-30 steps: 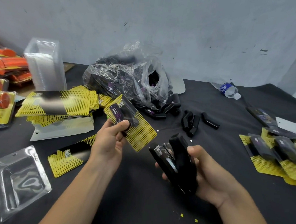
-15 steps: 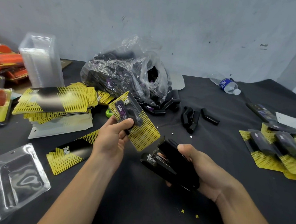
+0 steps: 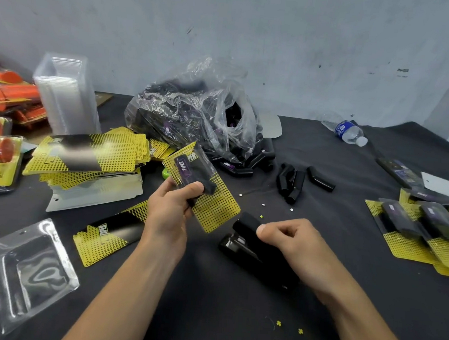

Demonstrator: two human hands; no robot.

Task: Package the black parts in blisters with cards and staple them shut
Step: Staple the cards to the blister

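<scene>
My left hand [image 3: 171,206] grips a filled blister pack [image 3: 203,187] with a yellow dotted card and a black part inside, held tilted above the table centre. My right hand [image 3: 292,243] curls over a black stapler [image 3: 247,244] that lies low on the dark table, just right of the pack's lower corner. Loose black parts [image 3: 294,181] lie behind. A clear bag [image 3: 195,114] holds many more. A stack of yellow cards [image 3: 91,155] sits at left. One loose card [image 3: 107,237] and an empty blister [image 3: 31,273] lie at front left.
A tall stack of clear blisters [image 3: 66,92] stands at back left beside orange packaged goods [image 3: 8,96]. Finished packs [image 3: 424,226] pile at the right. A water bottle [image 3: 347,130] lies at the back right. Small paper bits dot the dark cloth [image 3: 221,315].
My right hand has lowered the stapler from a raised tilt down onto the table. The left hand keeps hold of the pack, nearly in place.
</scene>
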